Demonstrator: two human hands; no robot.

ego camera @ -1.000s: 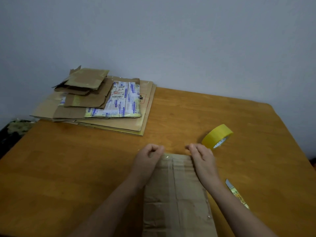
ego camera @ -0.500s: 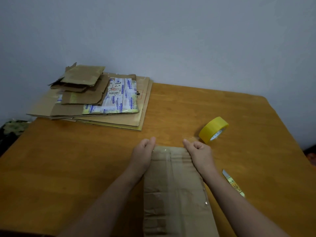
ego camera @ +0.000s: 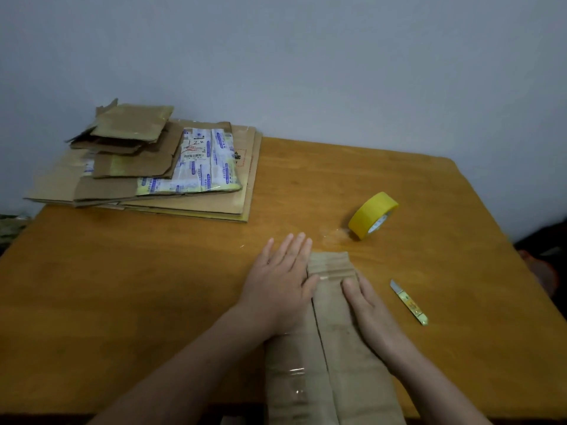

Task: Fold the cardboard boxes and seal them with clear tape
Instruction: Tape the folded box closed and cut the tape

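A long brown cardboard box [ego camera: 333, 357] lies flat on the wooden table [ego camera: 153, 286], running from the near edge toward the middle. A seam splits its top lengthwise and clear tape shines on its near left part. My left hand [ego camera: 280, 273] rests flat with spread fingers over the box's far left portion. My right hand [ego camera: 363, 299] presses flat on the right flap, thumb near a strip of tape across the far end. A yellow-cored tape roll [ego camera: 372, 214] stands on edge beyond the box, to the right.
A stack of flattened cardboard boxes [ego camera: 147, 167] with printed tape lies at the table's far left corner. A small utility knife [ego camera: 408, 302] lies right of the box. A grey wall stands behind the table. Dark items sit beyond both side edges.
Both hands left the box's far edge, where the fingers were curled, and now lie flat on top. The far end now looks folded over.
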